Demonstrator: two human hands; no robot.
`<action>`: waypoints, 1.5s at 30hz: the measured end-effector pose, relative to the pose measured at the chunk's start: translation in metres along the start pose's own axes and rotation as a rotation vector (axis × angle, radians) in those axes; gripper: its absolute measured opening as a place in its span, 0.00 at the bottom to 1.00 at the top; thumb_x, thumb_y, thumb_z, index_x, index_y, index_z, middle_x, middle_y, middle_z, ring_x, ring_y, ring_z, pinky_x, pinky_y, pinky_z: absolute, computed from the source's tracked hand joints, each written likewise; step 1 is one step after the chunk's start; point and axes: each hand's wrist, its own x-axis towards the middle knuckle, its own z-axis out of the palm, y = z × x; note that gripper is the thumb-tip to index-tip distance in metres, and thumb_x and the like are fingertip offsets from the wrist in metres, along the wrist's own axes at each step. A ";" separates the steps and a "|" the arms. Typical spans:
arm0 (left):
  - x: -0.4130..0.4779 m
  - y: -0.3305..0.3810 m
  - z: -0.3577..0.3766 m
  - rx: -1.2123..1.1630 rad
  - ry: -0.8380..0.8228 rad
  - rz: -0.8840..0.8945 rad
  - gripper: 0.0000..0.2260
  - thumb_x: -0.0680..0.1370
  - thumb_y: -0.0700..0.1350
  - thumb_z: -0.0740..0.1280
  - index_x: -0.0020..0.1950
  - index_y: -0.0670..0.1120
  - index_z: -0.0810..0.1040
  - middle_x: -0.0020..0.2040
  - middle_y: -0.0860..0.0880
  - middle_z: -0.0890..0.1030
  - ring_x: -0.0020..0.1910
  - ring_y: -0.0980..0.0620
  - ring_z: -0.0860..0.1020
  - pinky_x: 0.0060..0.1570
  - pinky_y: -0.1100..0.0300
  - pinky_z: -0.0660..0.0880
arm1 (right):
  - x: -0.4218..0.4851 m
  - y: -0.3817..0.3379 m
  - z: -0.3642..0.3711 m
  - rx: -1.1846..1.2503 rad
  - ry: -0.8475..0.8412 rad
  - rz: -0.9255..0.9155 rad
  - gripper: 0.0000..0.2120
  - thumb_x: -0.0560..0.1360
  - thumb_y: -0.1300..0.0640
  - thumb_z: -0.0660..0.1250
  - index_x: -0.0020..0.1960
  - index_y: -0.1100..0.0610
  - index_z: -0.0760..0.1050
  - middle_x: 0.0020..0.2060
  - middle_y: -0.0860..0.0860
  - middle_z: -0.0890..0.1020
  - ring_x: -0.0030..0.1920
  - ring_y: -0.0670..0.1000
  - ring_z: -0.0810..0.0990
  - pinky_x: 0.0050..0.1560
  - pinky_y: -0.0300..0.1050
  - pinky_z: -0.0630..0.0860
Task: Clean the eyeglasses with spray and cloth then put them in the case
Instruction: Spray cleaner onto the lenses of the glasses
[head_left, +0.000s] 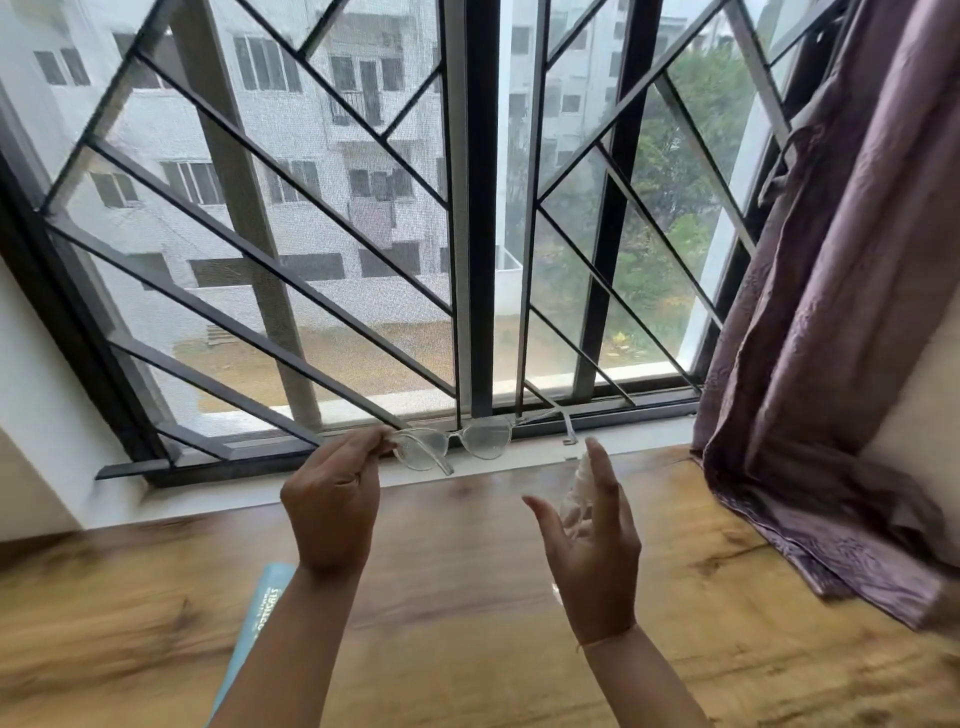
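Observation:
My left hand (332, 499) pinches the left end of the clear-framed eyeglasses (457, 441) and holds them up in front of the window, lenses facing me, the far temple sticking out to the right. My right hand (592, 540) is raised just right of them. A small clear spray bottle (574, 493) rests in its palm, the index finger stretched up along the top and the thumb apart. I see no cloth and no case.
A wooden table (467, 597) spreads below both hands. A light blue book or box (260, 613) lies under my left forearm. The barred window (363, 234) fills the back. A purple curtain (831, 364) hangs at the right, its hem on the table.

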 end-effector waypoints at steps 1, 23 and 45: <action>0.000 0.000 0.000 -0.001 -0.004 -0.002 0.09 0.70 0.38 0.64 0.41 0.36 0.83 0.38 0.42 0.84 0.44 0.54 0.77 0.50 0.79 0.67 | 0.000 0.000 0.000 0.002 -0.008 -0.009 0.38 0.63 0.54 0.78 0.67 0.53 0.63 0.39 0.55 0.78 0.27 0.49 0.75 0.31 0.43 0.78; 0.000 -0.002 -0.001 -0.022 0.043 -0.062 0.09 0.69 0.38 0.65 0.40 0.36 0.83 0.37 0.44 0.83 0.44 0.56 0.77 0.48 0.80 0.67 | -0.022 0.063 -0.005 0.030 -0.059 0.142 0.37 0.70 0.72 0.67 0.72 0.57 0.52 0.56 0.54 0.66 0.57 0.43 0.66 0.58 0.32 0.63; -0.016 -0.019 0.012 -0.378 0.165 -0.573 0.11 0.68 0.36 0.69 0.40 0.52 0.85 0.35 0.54 0.84 0.39 0.50 0.82 0.43 0.55 0.80 | -0.048 0.104 -0.006 -0.173 0.067 0.163 0.38 0.72 0.41 0.63 0.68 0.68 0.56 0.62 0.64 0.63 0.63 0.65 0.63 0.64 0.65 0.60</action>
